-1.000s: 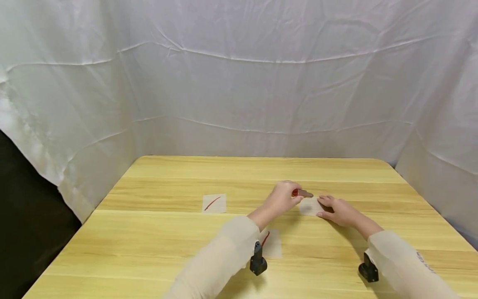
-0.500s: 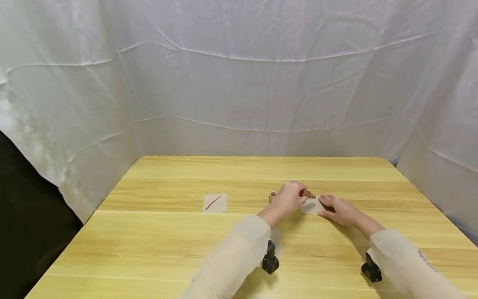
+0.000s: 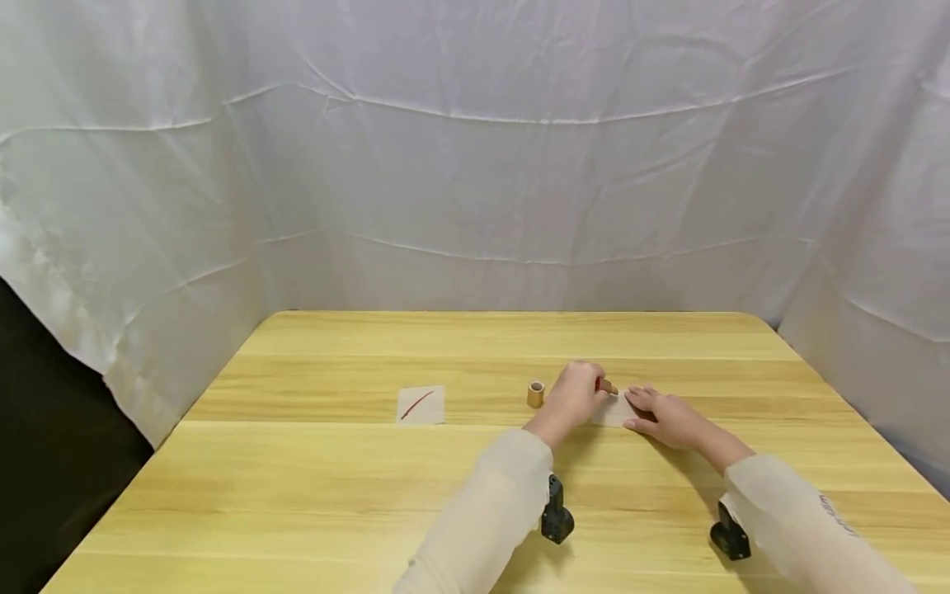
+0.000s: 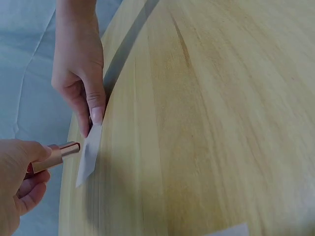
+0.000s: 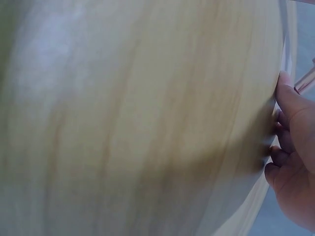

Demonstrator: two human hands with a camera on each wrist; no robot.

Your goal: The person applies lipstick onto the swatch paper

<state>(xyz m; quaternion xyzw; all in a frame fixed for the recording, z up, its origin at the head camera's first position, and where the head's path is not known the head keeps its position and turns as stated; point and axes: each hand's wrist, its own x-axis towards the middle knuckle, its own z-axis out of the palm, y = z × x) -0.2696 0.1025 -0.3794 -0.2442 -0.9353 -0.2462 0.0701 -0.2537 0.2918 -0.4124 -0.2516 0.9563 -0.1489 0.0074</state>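
Pinches the lipstick (image 4: 49, 161) in the left hand (image 3: 573, 399), over the paper sheet (image 3: 610, 415); with sleeve (image 3: 486, 507) now swung rightward, bares the cap (image 3: 535, 398) on the tabletop (image 3: 319, 487). Rests the right hand (image 3: 668, 419), with fingers extended, on the sheet, seemingly steadying it.

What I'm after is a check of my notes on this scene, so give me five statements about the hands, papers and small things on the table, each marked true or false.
1. The left hand holds a lipstick. True.
2. The right hand touches the left paper, the one with the line. False: it touches the right paper, near the lipstick.
3. The cap lies on its side. False: it stands upright on the table, open end up.
4. In the head view, the cap is between the left paper and the left hand. True.
5. The line on the left paper is blue. False: it is red.
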